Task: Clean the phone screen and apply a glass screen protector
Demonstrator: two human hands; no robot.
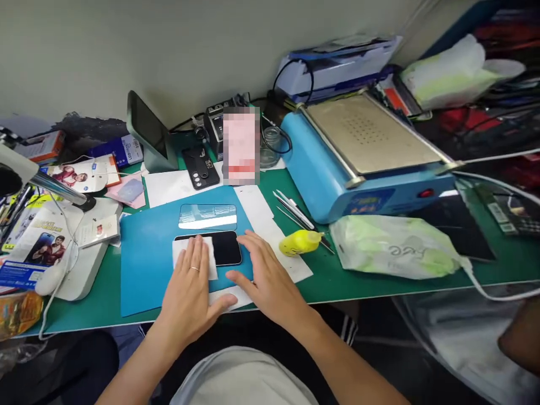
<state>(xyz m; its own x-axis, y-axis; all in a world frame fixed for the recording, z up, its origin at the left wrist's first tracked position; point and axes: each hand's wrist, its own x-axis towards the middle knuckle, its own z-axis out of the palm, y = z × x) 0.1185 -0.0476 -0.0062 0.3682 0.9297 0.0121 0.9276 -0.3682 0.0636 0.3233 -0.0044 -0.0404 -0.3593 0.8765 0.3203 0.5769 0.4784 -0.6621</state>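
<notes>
- Head view, the only one here: the left hand (185, 295) is lying flat, fingers straight and together, pressing a white wipe (179, 249) onto the left part of a dark-screened phone (228, 248). It isn't gripping anything, just pinning the wipe under the fingers.
- The right hand (272, 281) is hanging open by the phone's right end, fingers spread and thumb out. Can't tell if the index fingertip is actually touching the edge.
- The phone is lying face up and sideways on a blue mat (143, 259), with a clear glass sheet (207, 216) sitting just beyond its far long edge.
- Looks to me like a wiping stroke over the screen, though one still can't prove the wipe is sliding. Moving it from this spot would be calling for light, even finger pressure and a steady phone, with both hands staying off that glass.
- Off to the right, a yellow bottle (299, 242) is resting on white paper, thin tools (300, 214) are lying beyond it, and a blue machine (320, 169) is standing farther back on the green desk (329, 281).
</notes>
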